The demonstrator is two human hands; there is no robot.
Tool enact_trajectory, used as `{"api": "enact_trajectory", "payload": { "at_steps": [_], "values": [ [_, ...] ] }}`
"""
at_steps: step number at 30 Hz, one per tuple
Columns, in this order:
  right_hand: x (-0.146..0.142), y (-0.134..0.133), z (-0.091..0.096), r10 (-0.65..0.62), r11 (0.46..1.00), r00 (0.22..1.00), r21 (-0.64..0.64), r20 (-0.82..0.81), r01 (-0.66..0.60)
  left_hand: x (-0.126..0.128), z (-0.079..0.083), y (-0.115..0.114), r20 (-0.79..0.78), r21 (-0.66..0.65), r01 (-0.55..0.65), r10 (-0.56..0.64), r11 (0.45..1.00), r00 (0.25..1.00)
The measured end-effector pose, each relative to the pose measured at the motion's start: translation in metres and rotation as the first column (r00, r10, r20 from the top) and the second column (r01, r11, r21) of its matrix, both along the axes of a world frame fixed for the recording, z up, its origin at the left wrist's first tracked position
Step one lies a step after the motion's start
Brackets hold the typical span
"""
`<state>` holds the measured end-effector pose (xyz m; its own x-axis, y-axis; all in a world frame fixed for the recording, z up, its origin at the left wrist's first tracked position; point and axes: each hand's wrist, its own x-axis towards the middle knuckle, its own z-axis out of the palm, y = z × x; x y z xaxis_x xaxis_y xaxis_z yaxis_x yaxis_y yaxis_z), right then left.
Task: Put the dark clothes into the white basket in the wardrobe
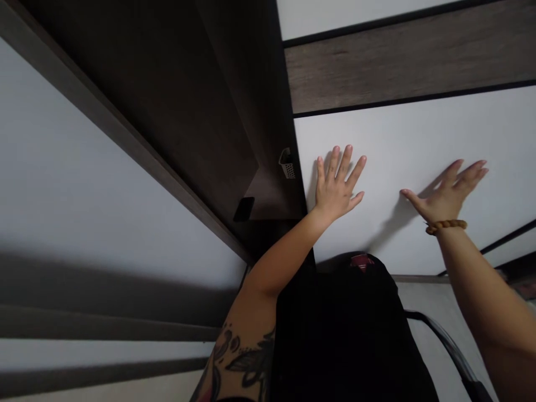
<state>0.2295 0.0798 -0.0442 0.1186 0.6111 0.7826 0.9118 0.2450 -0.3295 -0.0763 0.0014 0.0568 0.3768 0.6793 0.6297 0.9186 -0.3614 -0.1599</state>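
My left hand (338, 187) is raised with its fingers spread, flat against a white wall panel (389, 134). My right hand (446, 192) is also raised and spread by the same panel, further right, and casts a shadow on it. I cannot tell whether its palm touches. Neither hand holds anything. A bead bracelet (446, 225) circles my right wrist, and a dark tattoo (245, 360) marks my left forearm.
A dark wood cabinet side (201, 134) stands left of the panel, with a small perforated white holder (287, 163) on its edge. A dark wood band (402, 61) crosses above. Below my hands are a black padded object (347, 335) with a red mark and a black curved chair frame (448, 349).
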Motion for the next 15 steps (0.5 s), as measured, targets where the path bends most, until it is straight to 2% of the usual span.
{"api": "enact_trajectory", "payload": {
  "at_steps": [5, 8, 11, 13, 15],
  "values": [
    [-0.021, -0.019, 0.007, 0.042, 0.999, 0.998, -0.011, -0.053, -0.042, 0.012, -0.011, 0.004, 0.009, -0.039, -0.107, 0.107, 0.993, 0.994],
    [-0.014, -0.015, 0.0, 0.099, 0.995, 0.994, 0.026, -0.041, -0.098, 0.008, -0.014, 0.007, 0.02, -0.046, -0.142, 0.143, 0.989, 0.99],
    [0.023, 0.003, -0.015, 0.11, 0.985, 0.994, 0.132, -0.003, -0.108, 0.001, -0.013, 0.006, 0.035, -0.036, -0.165, 0.166, 0.986, 0.986],
    [0.061, 0.022, -0.026, 0.063, 0.976, 0.998, 0.206, 0.029, -0.067, -0.003, -0.011, 0.004, 0.039, -0.028, -0.186, 0.187, 0.982, 0.982],
    [0.102, 0.041, -0.034, 0.001, 0.975, 0.999, 0.223, 0.036, -0.009, -0.006, -0.01, 0.002, 0.036, -0.022, -0.205, 0.206, 0.978, 0.978]
  ]
}}
